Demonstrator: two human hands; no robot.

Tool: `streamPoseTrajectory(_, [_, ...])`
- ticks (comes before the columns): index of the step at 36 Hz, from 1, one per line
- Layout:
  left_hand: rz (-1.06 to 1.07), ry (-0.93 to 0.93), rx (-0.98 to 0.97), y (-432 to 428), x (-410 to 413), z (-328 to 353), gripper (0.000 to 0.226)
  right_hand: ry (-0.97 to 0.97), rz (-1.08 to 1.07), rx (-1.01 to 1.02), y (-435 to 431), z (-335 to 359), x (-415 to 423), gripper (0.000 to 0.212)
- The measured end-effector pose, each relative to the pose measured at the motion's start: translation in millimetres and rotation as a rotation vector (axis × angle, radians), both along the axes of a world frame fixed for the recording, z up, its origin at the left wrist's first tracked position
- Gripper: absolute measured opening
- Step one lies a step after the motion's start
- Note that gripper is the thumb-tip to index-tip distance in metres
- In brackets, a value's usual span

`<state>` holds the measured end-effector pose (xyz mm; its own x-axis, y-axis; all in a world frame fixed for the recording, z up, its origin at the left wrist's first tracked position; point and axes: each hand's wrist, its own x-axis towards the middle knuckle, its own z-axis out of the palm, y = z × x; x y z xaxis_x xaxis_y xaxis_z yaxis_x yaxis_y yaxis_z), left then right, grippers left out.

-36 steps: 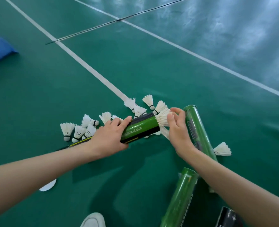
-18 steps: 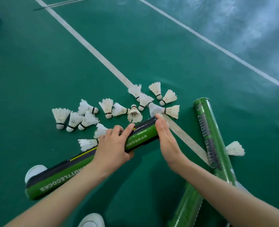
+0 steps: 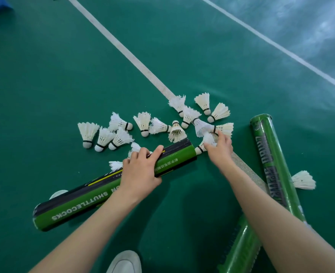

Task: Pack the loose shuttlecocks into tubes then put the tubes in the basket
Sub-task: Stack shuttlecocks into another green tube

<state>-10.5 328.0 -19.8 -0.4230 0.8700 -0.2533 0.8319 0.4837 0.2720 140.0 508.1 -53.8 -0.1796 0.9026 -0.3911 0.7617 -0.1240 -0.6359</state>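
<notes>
Tube (image 3: 103, 192), green and black, is lying on the court floor (image 3: 44, 75), running from 8 o'clock to 2 o'clock. Your left hand (image 3: 141, 172) is gripping it close to its open end, fingers curled over the top.

Your right hand (image 3: 219, 152) is pinching a shuttlecock (image 3: 205, 143) by the feathers. Its cork is pointing at the tube mouth and sitting just beside the rim. Whether it is touching the rim cannot be told.

Loose shuttlecocks (image 3: 143, 123) are lying scattered at 12 o'clock of the tube, several touching one another. Two more are showing partly behind your left hand.

A second tube (image 3: 271, 154) is lying at 3 o'clock of your right hand. A third tube (image 3: 239, 249) is lying under your right forearm at 5 o'clock. A lone shuttlecock (image 3: 303, 180) is resting just beside the second tube, on its 3 o'clock side.

A white line (image 3: 123, 50) is running from 11 o'clock into the scatter. A white disc (image 3: 58, 194) is lying at 8 o'clock, behind the held tube. A white shoe (image 3: 124, 263) is showing at 6 o'clock.
</notes>
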Motion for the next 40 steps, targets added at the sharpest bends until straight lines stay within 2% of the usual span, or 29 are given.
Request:
streamPoseTrajectory(3, [0.002,0.011,-0.011,-2.4,-4.6,-0.9,0.083,0.001,0.002,-0.059,3.9,-9.7,2.6,0.082])
streamPoseTrajectory(5, [0.004,0.02,-0.021,-4.5,-7.2,-1.2,0.083,0.01,0.015,-0.05,-0.3,-11.4,4.8,0.084])
streamPoseTrajectory(7, [0.007,0.028,-0.04,-7.6,-9.1,-3.2,0.084,0.044,0.013,-0.063,-9.5,-13.9,7.4,0.073])
streamPoseTrajectory(11, [0.009,0.041,-0.063,-14.0,-8.0,-8.2,0.085,0.046,0.007,-0.03,-29.9,-14.9,10.7,0.033])
streamPoseTrajectory(15, [0.002,0.036,-0.088,-19.8,-2.8,-13.1,0.085,0.252,-0.111,0.024,-45.7,-0.9,13.7,0.025])
streamPoseTrajectory(19, [-0.005,0.015,-0.078,-26.8,1.3,-16.6,0.088,0.404,-0.018,0.038,-60.9,21.7,22.0,0.011])
streamPoseTrajectory(23, [-0.022,-0.022,-0.052,-30.7,3.8,-15.0,0.086,0.388,0.139,0.023,-69.9,34.5,32.9,0.016])
streamPoseTrajectory(29, [-0.059,-0.078,0.019,-36.2,9.0,-13.3,0.087,0.384,0.192,0.127,-71.6,52.3,49.9,0.023])
streamPoseTrajectory(33, [-0.114,-0.091,0.038,-31.0,17.2,-9.8,0.086,0.397,0.245,0.096,-73.9,48.2,55.6,0.016])
streamPoseTrajectory(37, [-0.214,-0.087,0.039,-24.2,27.1,-5.6,0.085,0.574,0.247,-0.042,-81.8,41.7,60.2,0.013])
streamPoseTrajectory(38, [-0.215,-0.09,0.046,-23.5,28.4,-4.3,0.084,0.63,0.205,-0.049,-83.3,41.1,60.7,0.011])
streamPoseTrajectory(40, [-0.21,-0.098,0.057,-23.2,30.9,-2.5,0.084,0.716,0.084,-0.024,-84.1,38.7,61.9,0.021])
